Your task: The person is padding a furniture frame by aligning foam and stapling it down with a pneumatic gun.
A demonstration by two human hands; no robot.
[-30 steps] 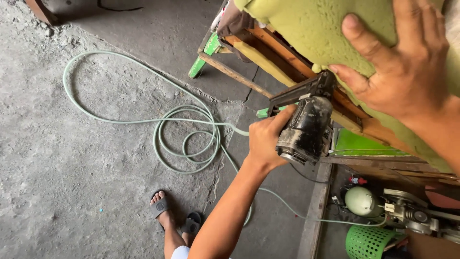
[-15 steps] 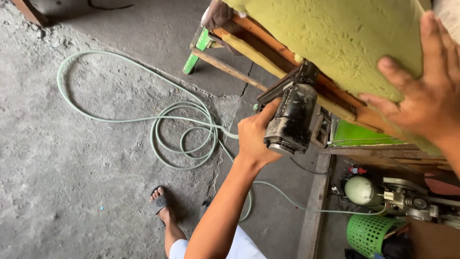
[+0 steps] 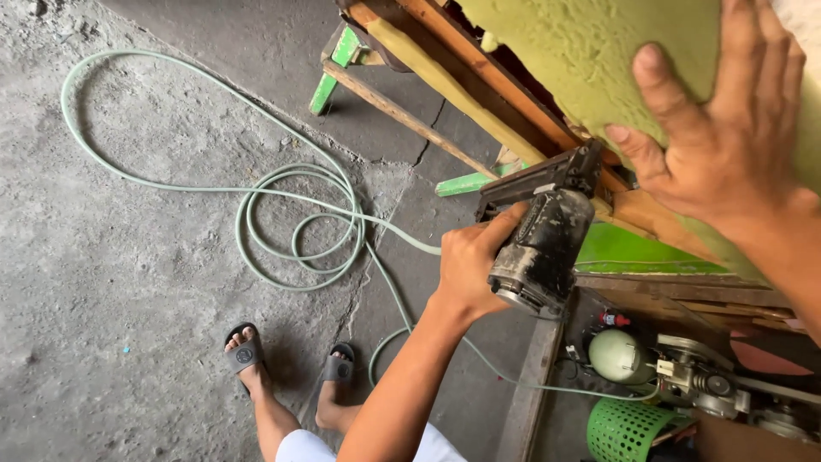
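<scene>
pneumatic staple gun w/ nose against the wooden frame rail, left hand wrapped tight around its grip. right hand spread wide n flat, pressing green fabric over the frame edge. looks mid-job imo, fabric's pulled over but can't see any staples. pale green air hose coils on rough concrete floor, compressor n green basket below, sandaled feet standing nearby.

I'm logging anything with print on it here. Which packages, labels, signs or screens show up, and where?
No packages, signs or screens in view.
Staple gun, held by the left hand: a faint raised marking on its black side, too worn to make out.
Small red tag by the pale green tank, lower right: too small to tell.
</scene>
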